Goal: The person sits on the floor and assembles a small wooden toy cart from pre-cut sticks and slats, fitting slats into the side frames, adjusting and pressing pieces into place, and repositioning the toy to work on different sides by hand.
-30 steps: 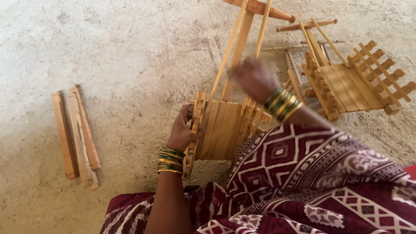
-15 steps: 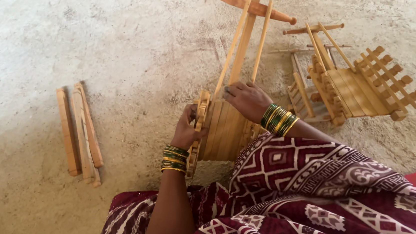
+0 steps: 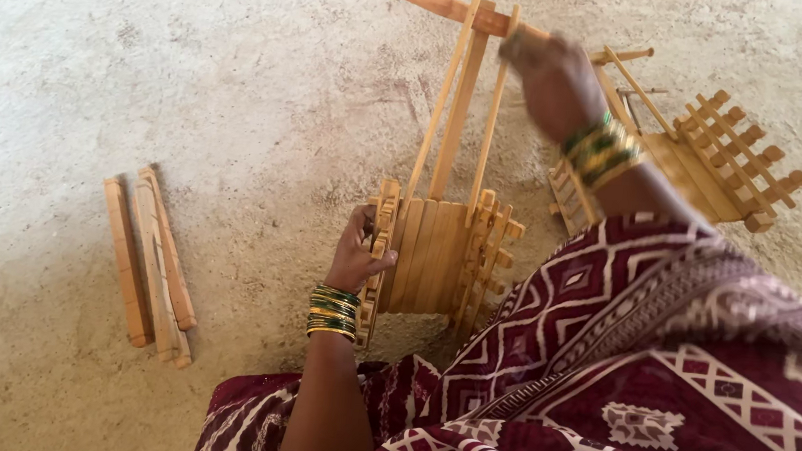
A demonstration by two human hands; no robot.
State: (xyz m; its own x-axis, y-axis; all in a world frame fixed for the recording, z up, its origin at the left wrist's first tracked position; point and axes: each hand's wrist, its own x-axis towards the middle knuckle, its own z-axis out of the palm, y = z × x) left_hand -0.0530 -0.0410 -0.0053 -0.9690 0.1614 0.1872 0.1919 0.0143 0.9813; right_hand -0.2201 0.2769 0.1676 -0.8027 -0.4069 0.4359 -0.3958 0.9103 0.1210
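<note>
Right hand (image 3: 554, 79) has risen from the slatted body to the far crossbar (image 3: 449, 7).
Its fingers blur; grip unclear. Left hand (image 3: 357, 256) fingers clamp the wooden cart's (image 3: 442, 253) left rail on the floor (image 3: 192, 72).

Both bare hands, left (image 3: 356, 258) and right (image 3: 557, 75), wear stacked green-and-gold bangles (image 3: 333, 312) at the wrists; a maroon cloth with white geometric patterns (image 3: 659, 374) fills the lower right of the frame.
</note>
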